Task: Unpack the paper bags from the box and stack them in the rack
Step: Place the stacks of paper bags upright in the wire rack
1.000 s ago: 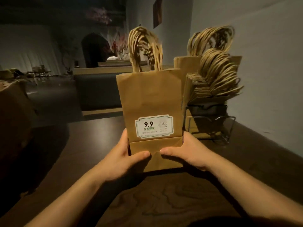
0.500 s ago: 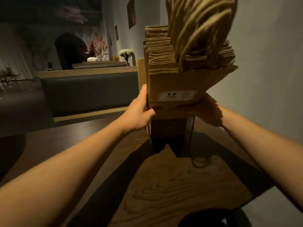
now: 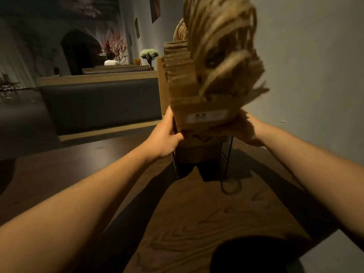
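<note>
Left hand (image 3: pixel 167 138) and right hand (image 3: pixel 246 131) grasp the paper bags (image 3: pixel 206 99) over the rack (image 3: pixel 226 154) on the desk (image 3: pixel 197 223) | bundle not yet seated | box unseen, remainder unknown.

Dim warm light is falling on wood-grain table (image 3: pixel 197 229). Grey wall (image 3: pixel 315 75) is running along right w/ framed pics (image 3: pixel 155 7). Dark bench seat (image 3: pixel 102 103) is sitting behind; flowers (image 3: pixel 149 53) are standing beyond, dark archway (image 3: pixel 80 52) at back.
</note>
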`<state>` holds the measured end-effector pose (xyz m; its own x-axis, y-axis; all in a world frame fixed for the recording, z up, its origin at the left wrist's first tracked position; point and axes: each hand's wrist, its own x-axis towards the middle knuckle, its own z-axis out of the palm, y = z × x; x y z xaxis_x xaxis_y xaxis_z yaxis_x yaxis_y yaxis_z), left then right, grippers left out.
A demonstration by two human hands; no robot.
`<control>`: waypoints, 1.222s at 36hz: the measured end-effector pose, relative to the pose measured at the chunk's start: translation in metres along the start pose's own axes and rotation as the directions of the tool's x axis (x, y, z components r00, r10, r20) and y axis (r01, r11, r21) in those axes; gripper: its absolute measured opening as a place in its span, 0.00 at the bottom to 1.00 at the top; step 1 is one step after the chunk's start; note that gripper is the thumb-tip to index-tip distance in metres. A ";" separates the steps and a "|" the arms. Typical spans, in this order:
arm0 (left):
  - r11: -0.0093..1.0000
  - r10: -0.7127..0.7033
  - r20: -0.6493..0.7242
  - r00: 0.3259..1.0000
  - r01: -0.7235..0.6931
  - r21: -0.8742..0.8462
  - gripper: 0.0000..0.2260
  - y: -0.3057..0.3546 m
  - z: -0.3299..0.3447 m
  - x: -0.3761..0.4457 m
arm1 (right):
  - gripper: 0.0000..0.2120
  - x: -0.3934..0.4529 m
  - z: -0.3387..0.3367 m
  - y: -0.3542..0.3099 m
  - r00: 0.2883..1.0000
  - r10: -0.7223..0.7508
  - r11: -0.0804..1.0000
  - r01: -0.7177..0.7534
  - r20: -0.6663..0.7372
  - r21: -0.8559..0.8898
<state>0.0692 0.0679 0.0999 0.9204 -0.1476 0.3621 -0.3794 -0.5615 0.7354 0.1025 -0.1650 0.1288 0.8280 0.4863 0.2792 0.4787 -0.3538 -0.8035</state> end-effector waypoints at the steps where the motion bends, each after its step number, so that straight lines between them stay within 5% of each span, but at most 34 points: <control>1: 0.999 -0.011 0.029 1.000 0.012 -0.037 0.33 0.001 -0.002 0.000 | 0.24 0.001 0.000 -0.003 1.000 0.018 1.000 -0.018 0.024 0.015; 6: 0.999 -0.016 0.157 0.987 0.022 -0.033 0.37 0.009 -0.011 -0.001 | 0.26 0.004 0.002 -0.004 0.989 0.135 0.990 -0.137 0.052 0.041; 10: 0.999 -0.039 0.173 0.984 0.038 0.007 0.36 0.012 -0.015 0.003 | 0.40 -0.001 0.000 -0.013 0.988 0.152 0.988 -0.151 0.021 -0.040; 13: 1.000 -0.011 0.182 0.983 0.010 0.010 0.34 0.013 -0.016 0.007 | 0.25 -0.003 -0.010 -0.013 0.957 0.288 0.955 -0.286 0.024 -0.075; 16: 1.000 0.008 0.179 0.984 -0.007 -0.011 0.33 0.015 -0.015 0.009 | 0.50 0.002 -0.011 -0.008 0.978 0.208 0.976 -0.208 -0.005 -0.069; 19: 0.999 0.032 0.164 0.986 -0.031 -0.007 0.32 0.017 -0.015 0.009 | 0.52 0.002 -0.014 -0.008 0.988 0.152 0.985 -0.151 0.006 -0.083; 26: 0.997 0.054 0.148 0.987 -0.046 -0.057 0.29 0.018 -0.016 0.007 | 0.46 0.009 -0.016 -0.001 0.985 0.175 0.984 -0.175 -0.009 -0.018; 32: 1.000 0.014 0.174 0.985 -0.010 -0.022 0.30 0.017 -0.014 0.002 | 0.08 0.002 -0.009 0.000 0.923 0.383 0.920 -0.378 0.034 -0.099; 33: 1.000 0.008 0.186 0.983 -0.006 -0.010 0.30 0.016 -0.014 0.001 | 0.06 -0.003 -0.009 0.004 0.936 0.342 0.935 -0.330 0.085 -0.128; 35: 1.000 -0.008 0.208 0.978 0.009 -0.002 0.30 0.015 -0.012 -0.002 | 0.21 -0.007 -0.002 -0.027 0.944 0.318 0.913 -0.280 0.087 -0.295; 37: 0.999 -0.030 0.224 0.974 0.037 -0.026 0.31 0.013 -0.012 -0.002 | 0.33 -0.031 0.017 -0.073 0.966 0.257 0.953 -0.258 -0.028 -0.157; 41: 0.991 -0.072 0.237 0.969 0.096 -0.093 0.33 0.010 -0.010 -0.004 | 0.20 -0.031 0.003 -0.063 0.985 0.166 0.923 -0.168 -0.036 -0.346; 44: 0.974 -0.096 0.232 0.968 0.139 -0.178 0.32 0.007 -0.005 -0.007 | 0.18 -0.020 -0.001 -0.035 0.958 0.260 0.938 -0.222 0.118 -0.266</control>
<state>0.0593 0.0692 0.1058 0.9493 -0.2778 0.1472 -0.2584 -0.4225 0.8688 0.0695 -0.1626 0.1522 0.8836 0.4682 -0.0033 0.3431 -0.6523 -0.6759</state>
